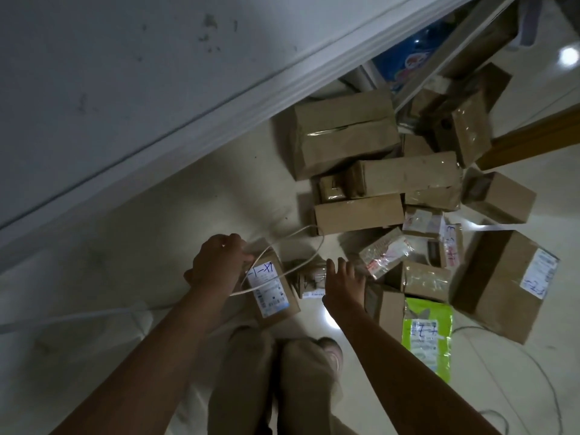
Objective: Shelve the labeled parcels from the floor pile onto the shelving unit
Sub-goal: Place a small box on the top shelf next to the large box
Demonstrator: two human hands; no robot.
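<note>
A pile of brown cardboard parcels (361, 211) covers the floor at centre right. My left hand (218, 262) grips the top edge of a small brown box (276, 296) with a white label marked in blue pen. A thin white cable (282, 246) loops over that box. My right hand (343, 285) reaches down with fingers spread above a small taped parcel (309, 279) and holds nothing. A green plastic mailer (426, 334) with a written label lies to the right. A large labeled box (502, 284) sits at far right. The shelving unit frame (445, 54) rises at the top.
A white wall and baseboard (157, 146) run diagonally along the left. My legs and a shoe (329, 350) stand below the hands. A blue printed item (411, 54) sits low in the shelving. More thin cable (533, 365) trails on the floor at right.
</note>
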